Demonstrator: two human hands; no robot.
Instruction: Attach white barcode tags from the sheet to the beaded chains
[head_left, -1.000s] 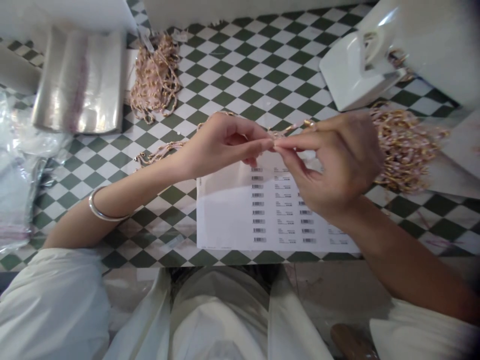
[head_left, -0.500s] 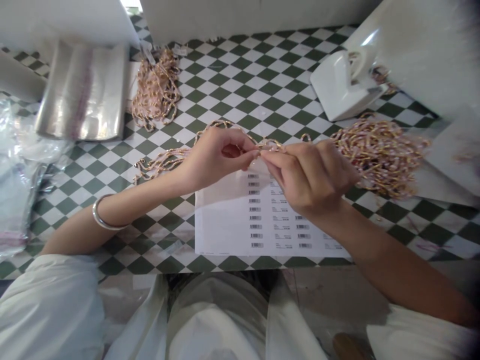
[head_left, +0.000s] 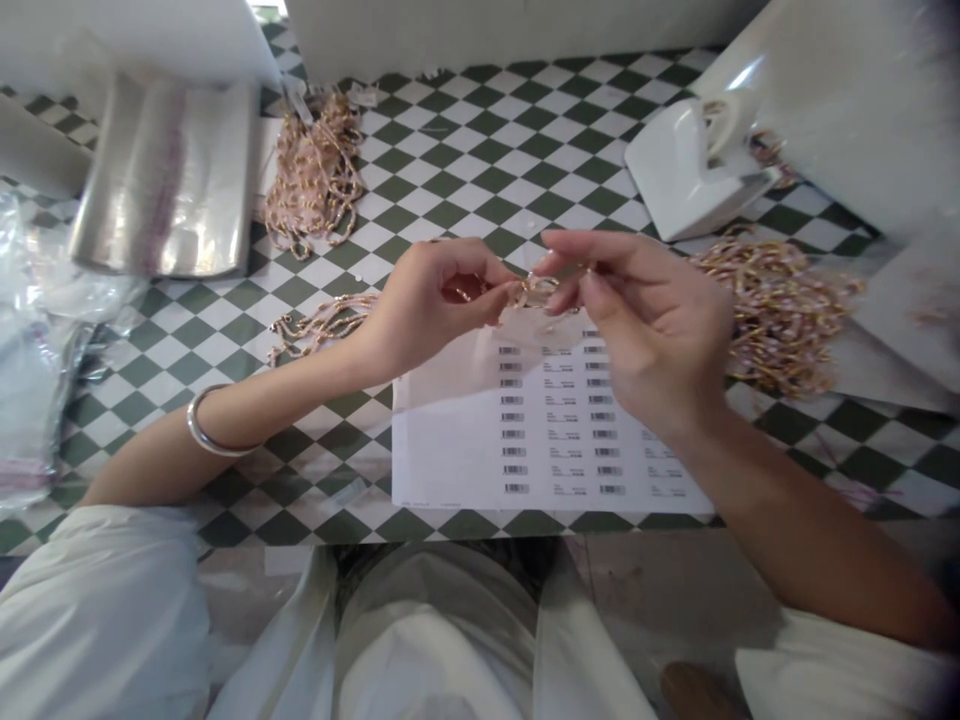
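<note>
A beaded strand (head_left: 536, 290) with gold-coloured pieces hangs between the two hands, above the far side of a printed label sheet (head_left: 450, 440). The left hand (head_left: 435, 305) pinches it between thumb and forefinger. The right hand (head_left: 652, 325) is beside it, fingers loosely curled with a narrow gap between thumb and fingertips; whether they grip the strand, I cannot tell. The sheet, printed with columns of barcodes, lies along the middle of the near edge of the green-and-white checked bench (head_left: 465, 170). Loose beaded strands (head_left: 322, 325) lie by the left forearm, which wears a silver bangle (head_left: 206, 425). Beyond the right hand, toward the bench's right edge, spreads a heap of pink and gold strands (head_left: 787, 310); behind that, toward the far right corner, stands a glossy white holder (head_left: 686, 170) with a ring-shaped part. Toward the far left corner, a tagged bundle of pink strands (head_left: 311, 180) lies just beside a stack of clear bags (head_left: 169, 180). More clear plastic bags (head_left: 30, 370) lie along the left edge.
</note>
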